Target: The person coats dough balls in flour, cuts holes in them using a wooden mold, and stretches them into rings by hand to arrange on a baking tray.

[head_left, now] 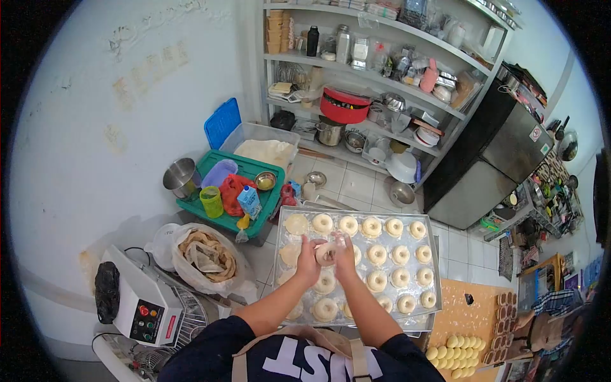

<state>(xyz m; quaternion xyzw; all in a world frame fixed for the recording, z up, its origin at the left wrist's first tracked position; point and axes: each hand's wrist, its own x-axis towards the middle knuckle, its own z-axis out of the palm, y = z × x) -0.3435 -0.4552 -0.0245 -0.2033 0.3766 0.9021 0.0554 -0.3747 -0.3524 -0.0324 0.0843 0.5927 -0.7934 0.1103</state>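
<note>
My left hand (308, 260) and my right hand (345, 256) are closed round a piece of dough (325, 253) between them. The dough is pale with a darker middle, and fingers cover part of it. Both hands hover over a large metal tray (436, 274). Rows of pale dough rings (377, 255), each with a dimple or hole in the centre, cover most of the tray. Down its left side lie flatter dough rounds (296, 223). Under my hands and forearms, part of the tray is hidden.
Left of the tray stand a green lid (219, 215) bearing cups and a blue carton (249, 202), a plastic bag (210, 254) and a white machine (153, 312). At right, a wooden table (458, 296) holds yellow dough balls (457, 353); a co-worker (547, 325) stands beyond.
</note>
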